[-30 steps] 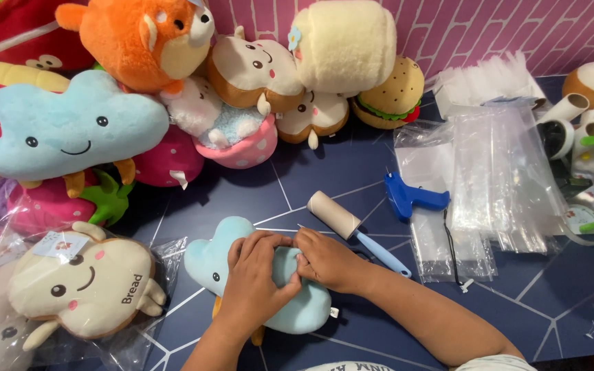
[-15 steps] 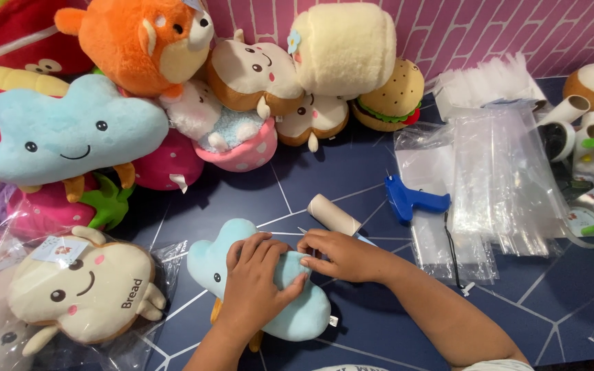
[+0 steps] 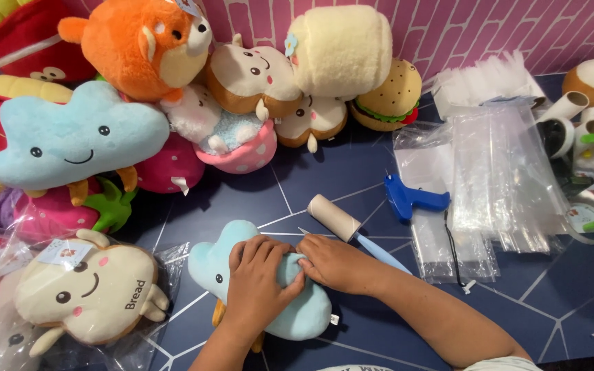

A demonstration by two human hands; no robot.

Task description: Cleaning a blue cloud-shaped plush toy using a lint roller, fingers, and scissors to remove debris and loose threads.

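Note:
A small light-blue cloud plush (image 3: 209, 263) with a smiling face and orange feet lies on the dark blue table (image 3: 324, 178). My left hand (image 3: 259, 285) lies flat over its middle, fingers spread. My right hand (image 3: 335, 263) pinches the plush's upper right edge, fingertips meeting those of the left hand. A lint roller (image 3: 338, 220) with a light-blue handle lies just beyond my right hand, touching nothing I hold.
A blue tagging gun (image 3: 410, 199) and a stack of clear plastic bags (image 3: 496, 172) lie at the right. A bagged bread plush (image 3: 87, 292) sits at the left. Several plush toys, including a bigger blue cloud (image 3: 70, 137) and an orange fox (image 3: 139, 45), are piled along the back.
My hands have shifted slightly on the small cloud plush; the left hand has flattened over it and the right fingers moved to its top edge. The plush has stayed in place.

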